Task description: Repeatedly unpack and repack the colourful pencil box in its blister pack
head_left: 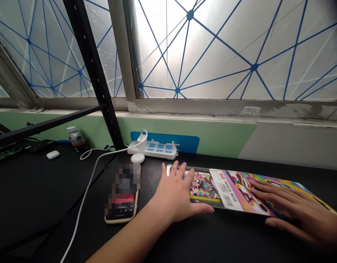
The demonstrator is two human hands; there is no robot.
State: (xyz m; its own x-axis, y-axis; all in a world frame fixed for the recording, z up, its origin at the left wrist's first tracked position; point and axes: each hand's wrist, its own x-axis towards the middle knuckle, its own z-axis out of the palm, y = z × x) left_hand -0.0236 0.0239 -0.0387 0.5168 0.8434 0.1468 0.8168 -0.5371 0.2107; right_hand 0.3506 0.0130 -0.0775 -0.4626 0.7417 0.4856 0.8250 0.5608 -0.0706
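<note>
A colourful pencil box (pixel 231 190) in a clear wrapper lies flat on the black desk (pixel 34 193), with a label reading PENCIL BOX. My left hand (pixel 175 193) lies flat on the box's left end, fingers stretched out and thumb along its near edge. On the box's right part rests my right hand (pixel 297 210), fingers spread and flat on the lid. Neither hand is wrapped round the box.
A phone (pixel 121 197) lies left of my left hand, with a white cable (pixel 83 204) running to a white power strip (pixel 154 149) by the wall. A white round case (pixel 137 158), a bottle (pixel 76 138), an earbud case (pixel 52 155) and a black rack post (pixel 94 73) stand further back.
</note>
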